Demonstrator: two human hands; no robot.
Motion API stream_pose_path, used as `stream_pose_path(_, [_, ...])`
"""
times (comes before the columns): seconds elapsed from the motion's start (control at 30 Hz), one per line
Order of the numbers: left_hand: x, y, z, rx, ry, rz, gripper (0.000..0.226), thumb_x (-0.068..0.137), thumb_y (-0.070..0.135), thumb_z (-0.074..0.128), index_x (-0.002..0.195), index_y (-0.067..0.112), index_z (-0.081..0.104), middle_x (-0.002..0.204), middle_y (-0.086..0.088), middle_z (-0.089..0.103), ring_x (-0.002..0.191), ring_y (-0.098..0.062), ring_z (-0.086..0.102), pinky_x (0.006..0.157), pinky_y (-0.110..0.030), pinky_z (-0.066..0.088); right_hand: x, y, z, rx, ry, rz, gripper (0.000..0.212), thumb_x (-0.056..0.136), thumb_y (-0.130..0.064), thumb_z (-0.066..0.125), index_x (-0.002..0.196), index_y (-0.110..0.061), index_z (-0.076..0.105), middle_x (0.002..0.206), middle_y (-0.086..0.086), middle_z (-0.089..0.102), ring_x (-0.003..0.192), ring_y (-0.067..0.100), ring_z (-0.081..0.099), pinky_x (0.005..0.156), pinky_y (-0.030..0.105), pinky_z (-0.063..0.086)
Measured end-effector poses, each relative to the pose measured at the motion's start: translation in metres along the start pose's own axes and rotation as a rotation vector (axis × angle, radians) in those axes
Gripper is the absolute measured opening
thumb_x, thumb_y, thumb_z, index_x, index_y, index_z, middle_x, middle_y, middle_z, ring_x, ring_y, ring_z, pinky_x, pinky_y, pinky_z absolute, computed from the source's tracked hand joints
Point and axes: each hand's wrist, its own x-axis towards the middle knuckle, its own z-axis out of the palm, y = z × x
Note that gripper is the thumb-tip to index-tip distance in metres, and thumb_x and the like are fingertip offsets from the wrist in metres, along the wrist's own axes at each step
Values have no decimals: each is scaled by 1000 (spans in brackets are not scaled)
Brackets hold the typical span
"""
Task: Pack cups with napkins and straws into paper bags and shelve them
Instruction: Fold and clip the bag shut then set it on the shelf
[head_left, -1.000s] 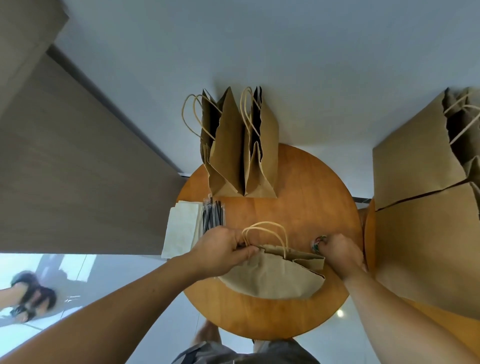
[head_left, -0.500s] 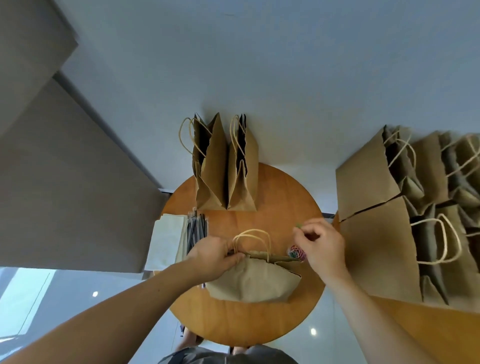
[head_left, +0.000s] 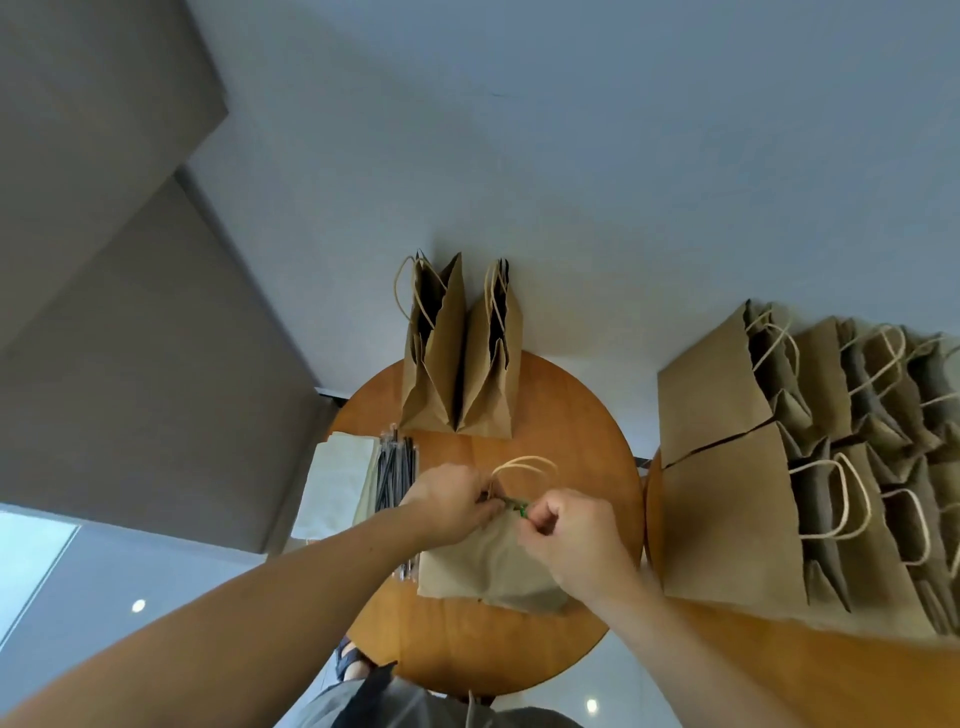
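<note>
A brown paper bag (head_left: 483, 566) stands on the round wooden table (head_left: 571, 415), its folded top pinched together. My left hand (head_left: 449, 501) grips the folded top edge at the left, below the bag's pale handles (head_left: 522, 465). My right hand (head_left: 566, 530) pinches a small green clip (head_left: 519, 508) against that same edge, right beside the left fingers. A stack of white napkins (head_left: 337, 478) and a bundle of dark wrapped straws (head_left: 397, 475) lie left of the bag. No cup is visible.
Two open paper bags (head_left: 460, 364) stand at the table's far side near the wall. Several more paper bags (head_left: 779, 467) crowd a second wooden surface (head_left: 779, 670) at the right. A grey wall panel (head_left: 130, 364) rises at the left. A foot (head_left: 350, 662) shows under the table.
My right hand came from the bag's right end to the middle of its folded top, bringing the green clip beside the left fingers. The view shifted, showing more bags at the right.
</note>
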Motion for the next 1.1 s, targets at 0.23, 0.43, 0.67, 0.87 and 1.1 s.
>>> stream_pose_path(0.23, [0,-3,2,25,5,53,23,97,39,53,109,26,67,98,2,70,90,-20,63,77,-35,53,28,-21,-6,-484,-336,17,17,92,-24,56,78,-15,57,72,2,59,67,18,56,60,30,48])
stream_pose_path(0.43, [-7,-8,11,2,32,126,23,94,39,56,112,29,67,96,7,71,86,-17,65,76,-34,53,41,-37,-7,-672,-505,-47,18,92,-22,56,74,-22,50,75,1,56,71,24,58,64,34,50])
stream_pose_path(0.67, [-6,-15,16,-115,120,87,21,94,41,58,103,29,73,85,7,71,77,-13,63,73,-33,53,39,-22,-1,-554,-420,18,16,88,-28,58,76,-19,62,74,-2,64,71,20,61,66,37,54])
stream_pose_path(0.87, [-4,-17,18,-219,105,44,21,95,43,59,98,30,75,74,11,67,71,-8,60,68,-29,51,17,-4,12,-204,-77,80,2,84,-20,72,84,-18,72,77,-11,69,69,7,64,66,25,54])
stream_pose_path(1.1, [-7,-20,20,-161,94,59,24,86,48,67,99,29,73,76,15,66,71,-5,61,68,-27,54,5,0,17,83,47,120,13,81,-8,77,81,-21,72,74,-19,67,77,0,66,65,10,50])
